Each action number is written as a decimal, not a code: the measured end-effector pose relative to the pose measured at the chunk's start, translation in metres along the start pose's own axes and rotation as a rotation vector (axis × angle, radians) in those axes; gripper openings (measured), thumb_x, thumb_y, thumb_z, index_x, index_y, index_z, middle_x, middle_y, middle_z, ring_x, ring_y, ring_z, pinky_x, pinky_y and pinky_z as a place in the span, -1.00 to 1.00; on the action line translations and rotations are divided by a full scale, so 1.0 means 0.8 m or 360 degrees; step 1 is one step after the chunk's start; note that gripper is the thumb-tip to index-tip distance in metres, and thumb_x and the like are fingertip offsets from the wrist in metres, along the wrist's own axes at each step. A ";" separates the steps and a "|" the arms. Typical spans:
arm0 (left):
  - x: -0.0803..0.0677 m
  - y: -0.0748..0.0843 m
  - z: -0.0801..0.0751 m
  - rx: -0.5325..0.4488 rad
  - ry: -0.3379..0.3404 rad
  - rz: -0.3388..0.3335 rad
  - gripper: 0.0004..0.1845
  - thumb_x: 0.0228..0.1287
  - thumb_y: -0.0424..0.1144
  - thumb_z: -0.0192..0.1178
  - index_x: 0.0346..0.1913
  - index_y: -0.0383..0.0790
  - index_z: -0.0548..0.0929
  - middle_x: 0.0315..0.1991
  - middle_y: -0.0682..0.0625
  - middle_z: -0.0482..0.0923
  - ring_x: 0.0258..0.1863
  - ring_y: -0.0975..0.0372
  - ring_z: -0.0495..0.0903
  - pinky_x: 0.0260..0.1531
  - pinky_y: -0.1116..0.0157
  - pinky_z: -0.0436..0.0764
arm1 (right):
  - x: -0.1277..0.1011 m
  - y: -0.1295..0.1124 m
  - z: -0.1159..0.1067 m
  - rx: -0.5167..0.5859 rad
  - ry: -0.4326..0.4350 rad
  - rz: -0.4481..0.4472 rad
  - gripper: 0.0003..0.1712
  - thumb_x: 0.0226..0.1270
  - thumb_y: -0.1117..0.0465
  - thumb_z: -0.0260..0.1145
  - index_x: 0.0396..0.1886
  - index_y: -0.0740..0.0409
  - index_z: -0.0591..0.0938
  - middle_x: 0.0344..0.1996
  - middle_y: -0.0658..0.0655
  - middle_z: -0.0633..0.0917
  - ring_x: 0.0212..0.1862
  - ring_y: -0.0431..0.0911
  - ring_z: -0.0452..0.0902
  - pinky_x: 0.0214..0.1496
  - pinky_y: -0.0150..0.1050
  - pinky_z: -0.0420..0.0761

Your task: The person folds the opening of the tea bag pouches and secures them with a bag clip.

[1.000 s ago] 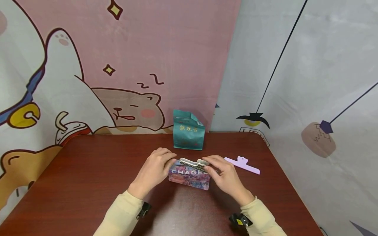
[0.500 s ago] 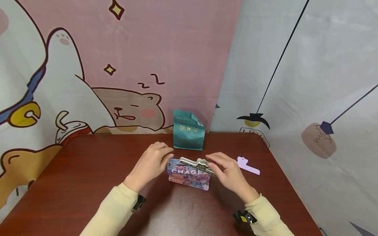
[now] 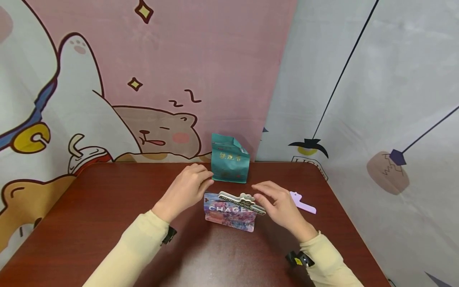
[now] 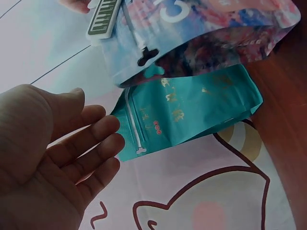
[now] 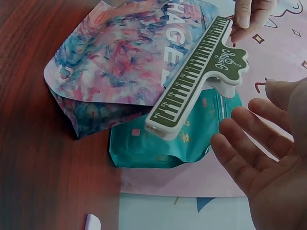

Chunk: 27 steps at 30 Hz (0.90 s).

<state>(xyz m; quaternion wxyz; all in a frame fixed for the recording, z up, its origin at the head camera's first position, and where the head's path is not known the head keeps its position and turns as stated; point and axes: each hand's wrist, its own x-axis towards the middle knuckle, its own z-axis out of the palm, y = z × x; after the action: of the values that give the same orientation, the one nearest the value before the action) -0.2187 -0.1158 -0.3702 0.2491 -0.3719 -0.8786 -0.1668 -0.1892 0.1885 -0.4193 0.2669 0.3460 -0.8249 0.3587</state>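
Note:
A colourful pouch (image 3: 229, 220) printed with pink and blue swirls and white lettering stands upright on the table. Across its top sits a white clip (image 5: 192, 81) with a dark green piano-key pattern, its right end jutting past the pouch. My left hand (image 3: 187, 190), fingers relaxed, is raised beside the pouch's upper left corner. Nothing lies in its palm in the left wrist view. Just off the clip's right end, my right hand (image 3: 281, 204) hovers with loosely bent fingers and no object in them, as the right wrist view confirms.
Behind the pouch, a teal bag (image 3: 230, 161) with gold characters stands near the back edge of the brown table (image 3: 122, 199). A lilac clip (image 3: 305, 205) lies at the right, partly hidden by my right hand. A cartoon-printed cloth (image 3: 229, 71) hangs behind.
Both hands have let go of the clip and drawn apart, the left up and outward, the right to the right. The clip stays on the pouch's top, shifted slightly right.

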 end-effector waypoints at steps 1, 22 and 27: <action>0.002 0.000 -0.001 0.0008 0.0003 0.0014 -0.87 0.36 -0.30 0.39 -0.12 -0.28 0.81 -0.25 -0.04 0.72 -0.21 0.11 0.62 -0.05 0.13 0.62 | 0.001 0.000 -0.001 -0.0004 -0.0002 0.0000 -0.59 0.21 0.46 0.47 0.08 0.23 0.75 -0.06 0.09 0.77 -0.04 -0.03 0.72 0.14 -0.58 0.48; 0.059 0.000 -0.022 0.0096 -0.0120 0.0099 -0.90 0.38 -0.29 0.38 -0.14 -0.25 0.79 -0.31 -0.03 0.64 -0.33 0.12 0.53 -0.21 0.15 0.56 | 0.033 0.013 -0.017 -0.0094 -0.0104 0.0054 -0.68 0.32 0.39 0.43 0.07 0.23 0.75 -0.06 0.15 0.76 -0.03 0.02 0.72 -0.11 0.04 0.70; 0.072 0.000 -0.024 0.0084 -0.0157 0.0120 -0.86 0.39 -0.29 0.37 -0.09 -0.26 0.80 -0.27 -0.06 0.67 -0.29 0.11 0.56 -0.16 0.14 0.59 | 0.042 0.014 -0.024 -0.0107 -0.0185 0.0174 -0.70 0.41 0.31 0.41 0.10 0.21 0.75 -0.04 0.14 0.76 -0.04 0.01 0.71 -0.20 -0.02 0.68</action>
<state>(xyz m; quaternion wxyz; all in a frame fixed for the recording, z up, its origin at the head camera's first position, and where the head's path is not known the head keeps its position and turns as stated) -0.2473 -0.0920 -0.3219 0.2212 -0.4058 -0.8792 -0.1154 -0.2147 0.1962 -0.3893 0.2099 0.3115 -0.8683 0.3241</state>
